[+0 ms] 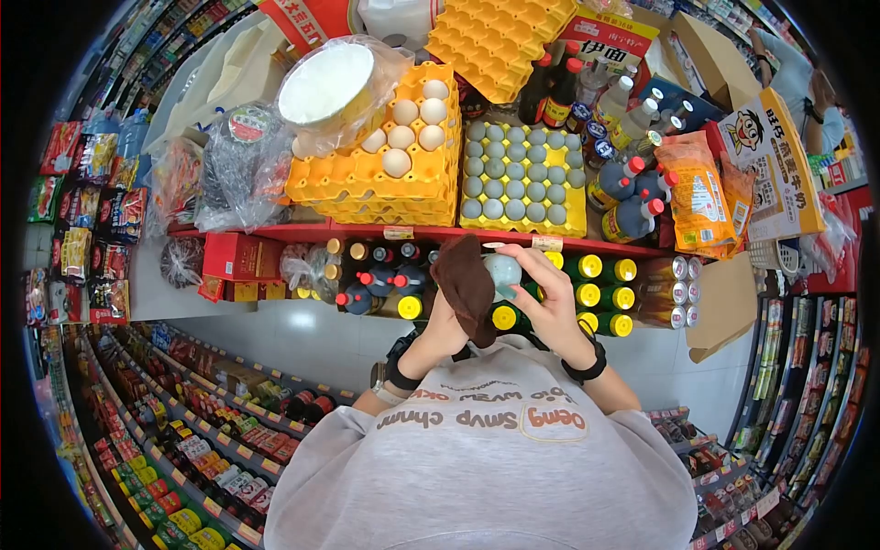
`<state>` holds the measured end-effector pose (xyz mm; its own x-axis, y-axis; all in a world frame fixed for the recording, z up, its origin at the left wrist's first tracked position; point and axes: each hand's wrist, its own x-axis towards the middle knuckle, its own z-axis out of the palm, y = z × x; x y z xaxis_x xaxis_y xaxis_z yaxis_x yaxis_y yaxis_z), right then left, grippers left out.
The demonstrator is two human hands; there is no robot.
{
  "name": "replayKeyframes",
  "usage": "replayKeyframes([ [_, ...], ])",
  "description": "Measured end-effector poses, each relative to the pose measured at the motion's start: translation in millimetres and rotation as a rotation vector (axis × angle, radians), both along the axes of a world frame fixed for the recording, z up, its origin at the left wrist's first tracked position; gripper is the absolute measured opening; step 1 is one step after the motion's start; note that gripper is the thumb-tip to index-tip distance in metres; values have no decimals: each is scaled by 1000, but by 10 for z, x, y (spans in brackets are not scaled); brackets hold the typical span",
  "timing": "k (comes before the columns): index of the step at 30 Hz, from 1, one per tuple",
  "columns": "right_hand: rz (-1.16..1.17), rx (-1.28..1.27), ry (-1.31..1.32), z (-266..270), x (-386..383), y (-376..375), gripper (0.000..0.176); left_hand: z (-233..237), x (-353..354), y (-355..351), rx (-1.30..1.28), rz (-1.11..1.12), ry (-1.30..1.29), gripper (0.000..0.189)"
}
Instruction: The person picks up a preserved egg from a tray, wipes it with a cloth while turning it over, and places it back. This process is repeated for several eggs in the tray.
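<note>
A dark brown cloth [465,284] is in my left hand [444,328], draped over the fingers so most of them are hidden. Pinched between the fingers and thumb of my right hand [555,307] is a pale blue-green egg [503,272]. The cloth touches or nearly touches the egg's left side. Beyond my hands, a yellow egg tray [577,218] holds rows of similar bluish eggs [515,191]. Left of it rises a stack of orange-yellow egg trays [385,203] with several cream-coloured eggs [401,137] on top.
On the stack leans a white tub [326,82] in clear plastic. Glass bottles [634,119] and orange packets [701,197] crowd the counter's right. Below its red edge stand yellow-capped bottles [621,298] and cans [676,293]. Stocked shelves [202,449] surround me; another person's arm [825,101] shows upper right.
</note>
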<state>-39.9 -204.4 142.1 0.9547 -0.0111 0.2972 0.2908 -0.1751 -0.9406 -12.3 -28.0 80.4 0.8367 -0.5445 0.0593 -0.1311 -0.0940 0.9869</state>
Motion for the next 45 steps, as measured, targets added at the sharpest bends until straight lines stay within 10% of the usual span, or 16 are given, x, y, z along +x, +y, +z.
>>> replayKeyframes([
  [19, 21, 64, 74, -104, 13, 47, 44, 122, 42, -70, -141, 76, 79, 64],
  [24, 34, 519, 199, -127, 37, 115, 46, 381, 85, -81, -139, 47, 194, 53],
  [27, -25, 513, 144, -183, 36, 163, 46, 261, 133, -85, 92, 84, -197, 49],
  [30, -35, 17, -14, -116, 34, 94, 47, 175, 35, -29, -92, 43, 100, 49],
  [45, 111, 187, 207, -44, 21, -97, 39, 52, 148, 129, 146, -247, -79, 57],
])
